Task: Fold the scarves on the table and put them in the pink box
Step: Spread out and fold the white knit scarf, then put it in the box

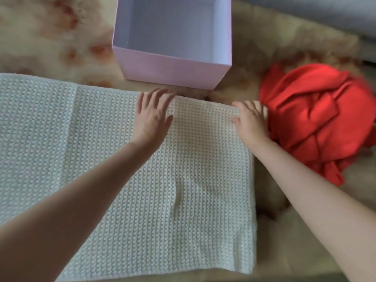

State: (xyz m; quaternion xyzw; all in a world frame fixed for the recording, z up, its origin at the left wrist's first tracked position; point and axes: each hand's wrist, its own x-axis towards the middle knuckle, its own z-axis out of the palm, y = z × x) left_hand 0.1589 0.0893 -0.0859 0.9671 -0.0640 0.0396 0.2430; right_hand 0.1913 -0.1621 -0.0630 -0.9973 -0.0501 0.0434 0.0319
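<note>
Nearest us, the white knitted scarf (183,180) lies flat on the table (40,37), running off toward 9 o'clock. Our left hand (152,117) presses on its far edge with fingers straight and spread, while at 3 o'clock from it our right hand (251,119) grips the scarf's far right corner, thumb on top and fingers curled over the edge. Farther out, the red scarf (317,123) sits crumpled at 3 o'clock just beside that hand, and the open-topped pink box (173,66) stands at 12 o'clock, just past the white scarf's far edge.
</note>
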